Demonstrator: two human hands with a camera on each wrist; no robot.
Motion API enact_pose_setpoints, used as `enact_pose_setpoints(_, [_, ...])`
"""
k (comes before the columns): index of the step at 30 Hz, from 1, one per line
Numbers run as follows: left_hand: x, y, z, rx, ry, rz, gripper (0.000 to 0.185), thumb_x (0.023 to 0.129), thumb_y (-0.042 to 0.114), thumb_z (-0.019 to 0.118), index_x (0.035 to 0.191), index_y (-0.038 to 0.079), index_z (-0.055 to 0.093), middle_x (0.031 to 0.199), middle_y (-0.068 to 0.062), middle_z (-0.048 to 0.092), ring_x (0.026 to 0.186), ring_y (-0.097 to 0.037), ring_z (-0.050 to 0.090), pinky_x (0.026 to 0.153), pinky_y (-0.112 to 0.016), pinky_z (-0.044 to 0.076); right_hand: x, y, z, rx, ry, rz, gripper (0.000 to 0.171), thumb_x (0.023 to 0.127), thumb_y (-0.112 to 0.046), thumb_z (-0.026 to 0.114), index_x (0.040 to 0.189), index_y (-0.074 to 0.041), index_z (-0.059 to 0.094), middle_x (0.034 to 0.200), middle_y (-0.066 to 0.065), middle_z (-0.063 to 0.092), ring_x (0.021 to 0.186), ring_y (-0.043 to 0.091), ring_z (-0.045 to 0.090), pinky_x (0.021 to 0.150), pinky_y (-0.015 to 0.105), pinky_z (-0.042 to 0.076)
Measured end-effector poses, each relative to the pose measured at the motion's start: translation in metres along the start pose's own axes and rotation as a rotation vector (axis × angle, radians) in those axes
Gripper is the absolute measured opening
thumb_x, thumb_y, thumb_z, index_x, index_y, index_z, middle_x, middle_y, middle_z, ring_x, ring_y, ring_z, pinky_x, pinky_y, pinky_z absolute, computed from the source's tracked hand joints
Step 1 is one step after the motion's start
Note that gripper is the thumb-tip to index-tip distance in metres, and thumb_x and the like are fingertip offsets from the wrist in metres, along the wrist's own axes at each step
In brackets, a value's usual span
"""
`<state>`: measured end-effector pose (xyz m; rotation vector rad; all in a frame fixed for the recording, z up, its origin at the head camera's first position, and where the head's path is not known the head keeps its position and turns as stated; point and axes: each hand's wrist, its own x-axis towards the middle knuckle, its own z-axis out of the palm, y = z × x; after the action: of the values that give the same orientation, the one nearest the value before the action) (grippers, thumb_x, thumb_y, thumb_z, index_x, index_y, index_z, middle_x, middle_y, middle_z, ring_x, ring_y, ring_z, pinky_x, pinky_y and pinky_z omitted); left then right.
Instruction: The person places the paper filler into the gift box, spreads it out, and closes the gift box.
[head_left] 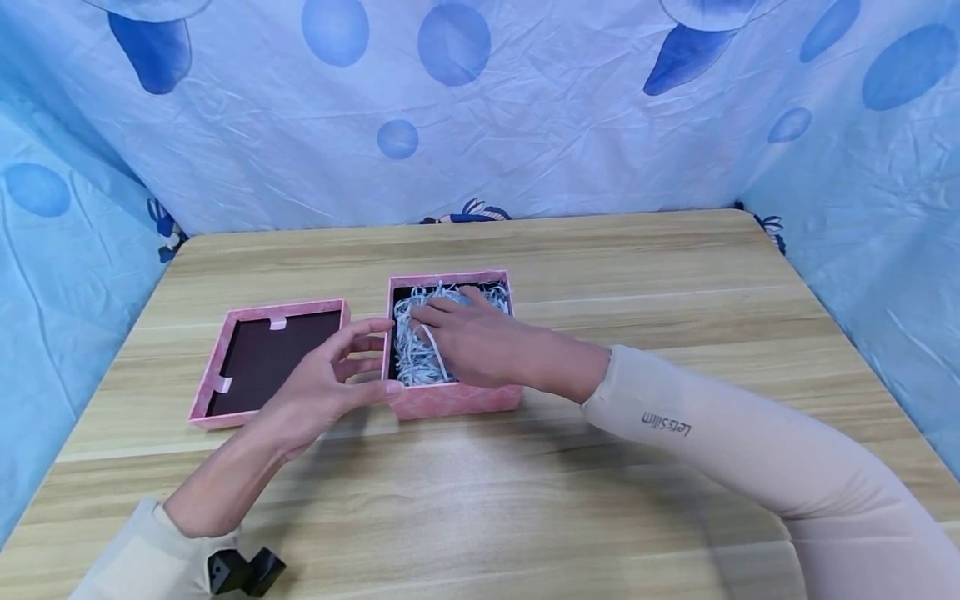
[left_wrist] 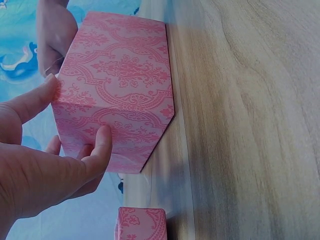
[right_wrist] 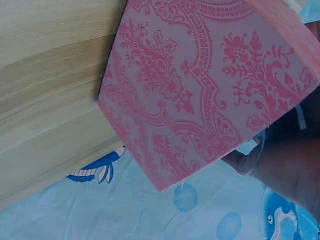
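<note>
A pink patterned box stands open at the table's middle, filled with white shredded paper. My right hand lies palm down inside it, fingers fairly straight, pressing on the shreds; one strand crosses the fingers. My left hand holds the box's near-left corner, thumb on the front corner and fingers on the left wall. The left wrist view shows that thumb and forefinger on the box. In the right wrist view the box wall fills the frame, with the right hand dim behind it.
The box's pink lid lies upside down just left of the box, its dark inside up. The wooden table is bounded by blue patterned cloth at the back and both sides.
</note>
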<state>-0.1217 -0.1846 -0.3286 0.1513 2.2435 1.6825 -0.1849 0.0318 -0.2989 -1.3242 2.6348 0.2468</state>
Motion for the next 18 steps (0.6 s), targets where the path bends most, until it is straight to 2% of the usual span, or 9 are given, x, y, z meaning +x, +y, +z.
enact_pose_setpoints(5, [0.0,0.0,0.001,0.014,0.008,-0.007,0.077,0.082,0.02,0.078,0.146,0.019,0.036,0.137,-0.013,0.042,0.127,-0.033,0.046,0.087,-0.026,0.051,-0.005,0.007,0.0,0.015,0.034,0.012,0.04,0.097,-0.028,0.056,0.137,-0.021,0.055,0.145,-0.001,0.047,0.139,0.019,0.033,0.115,0.055,0.012])
enact_pose_setpoints(10, [0.0,-0.001,0.001,0.022,0.008,-0.004,0.076,0.082,0.021,0.078,0.146,0.019,0.037,0.137,-0.012,0.043,0.127,-0.033,0.046,0.088,-0.026,0.05,-0.011,0.014,0.003,0.062,-0.009,-0.006,0.041,0.097,-0.032,0.057,0.136,-0.021,0.056,0.143,0.001,0.05,0.138,0.02,0.035,0.114,0.057,0.014])
enact_pose_setpoints(12, [0.0,-0.001,0.001,0.021,0.005,-0.002,0.075,0.082,0.021,0.078,0.146,0.019,0.037,0.137,-0.013,0.043,0.127,-0.033,0.046,0.088,-0.026,0.05,-0.014,0.018,0.002,0.086,0.004,-0.014,0.041,0.098,-0.031,0.055,0.138,-0.019,0.054,0.145,0.003,0.048,0.139,0.022,0.035,0.114,0.055,0.015])
enact_pose_setpoints(15, [0.0,-0.001,0.001,0.019,0.006,-0.001,0.075,0.082,0.02,0.078,0.145,0.018,0.037,0.136,-0.013,0.043,0.127,-0.033,0.047,0.087,-0.026,0.05,-0.019,0.024,-0.003,0.136,0.094,-0.022,0.039,0.099,-0.026,0.054,0.136,-0.015,0.055,0.145,0.006,0.047,0.139,0.025,0.035,0.114,0.052,0.018])
enact_pose_setpoints(18, [0.0,0.0,0.002,0.015,0.006,0.006,0.075,0.082,0.019,0.078,0.145,0.018,0.037,0.136,-0.014,0.043,0.127,-0.033,0.047,0.087,-0.025,0.05,-0.023,0.027,-0.008,0.184,0.234,-0.041,0.032,0.1,-0.02,0.051,0.129,-0.011,0.059,0.141,0.01,0.05,0.135,0.027,0.04,0.112,0.048,0.025])
